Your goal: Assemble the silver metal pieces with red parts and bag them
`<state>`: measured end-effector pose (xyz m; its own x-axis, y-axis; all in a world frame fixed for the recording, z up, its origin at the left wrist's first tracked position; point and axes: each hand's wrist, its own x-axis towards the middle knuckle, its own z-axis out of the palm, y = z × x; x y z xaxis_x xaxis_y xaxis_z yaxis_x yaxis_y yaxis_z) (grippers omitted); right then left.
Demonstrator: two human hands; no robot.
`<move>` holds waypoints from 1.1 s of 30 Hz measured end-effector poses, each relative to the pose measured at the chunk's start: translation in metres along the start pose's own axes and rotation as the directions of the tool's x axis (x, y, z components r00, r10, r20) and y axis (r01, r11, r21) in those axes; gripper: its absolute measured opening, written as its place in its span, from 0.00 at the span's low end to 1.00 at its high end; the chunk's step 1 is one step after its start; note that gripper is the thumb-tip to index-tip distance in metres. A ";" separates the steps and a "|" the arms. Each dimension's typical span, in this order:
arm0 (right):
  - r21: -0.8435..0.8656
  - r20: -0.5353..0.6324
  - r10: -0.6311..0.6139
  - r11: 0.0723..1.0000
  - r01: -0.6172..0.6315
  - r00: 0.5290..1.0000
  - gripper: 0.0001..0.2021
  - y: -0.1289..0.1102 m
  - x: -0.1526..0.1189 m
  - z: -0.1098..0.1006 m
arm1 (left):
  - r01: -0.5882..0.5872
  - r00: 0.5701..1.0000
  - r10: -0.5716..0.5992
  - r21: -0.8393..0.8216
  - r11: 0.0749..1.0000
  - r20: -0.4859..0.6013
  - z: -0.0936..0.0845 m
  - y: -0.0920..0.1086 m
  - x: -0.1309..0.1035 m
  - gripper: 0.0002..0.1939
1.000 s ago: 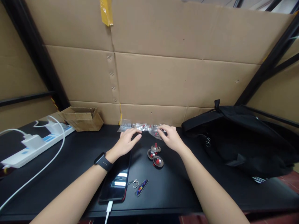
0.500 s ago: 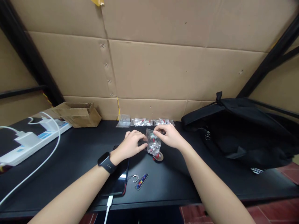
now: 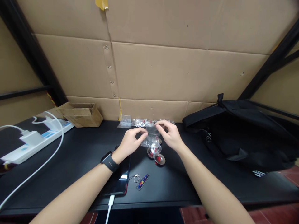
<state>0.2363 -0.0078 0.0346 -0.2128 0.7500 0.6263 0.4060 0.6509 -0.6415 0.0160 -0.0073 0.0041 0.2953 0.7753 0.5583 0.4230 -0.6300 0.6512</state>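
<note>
A clear plastic bag [image 3: 152,134] is stretched between my two hands above the black table. My left hand [image 3: 130,141], with a dark watch on its wrist, pinches the bag's left edge. At the upper right corner, my right hand [image 3: 170,133] is closed on the bag between thumb and fingers. Just below the bag lie several small shiny dished metal discs with red parts at their centres, like finger cymbals [image 3: 159,159]. Some of them overlap, and one is partly hidden behind the bag.
Filled clear packets [image 3: 141,122] line the back, beside a flat clear bag [image 3: 125,121]. A cardboard box [image 3: 81,115] and power strip [image 3: 38,143] stand left. A black backpack [image 3: 243,133] lies right. A phone [image 3: 118,179] and keychain [image 3: 142,182] are near the front.
The metal discs have come out of the bag onto the table, where only one showed below it before. The bag now hangs flatter, and my left hand has closed on its edge.
</note>
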 end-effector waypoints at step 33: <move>0.369 0.162 0.299 0.866 -0.339 0.940 0.35 0.022 -0.009 0.024 | -0.333 0.939 0.293 0.259 0.907 0.180 -0.029 0.002 -0.001 0.32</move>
<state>0.2264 0.0026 0.0040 -0.2223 0.9190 0.3256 0.0960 0.3530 -0.9307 -0.0084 -0.0104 0.0195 0.5557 0.5514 0.6222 0.5073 -0.8178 0.2717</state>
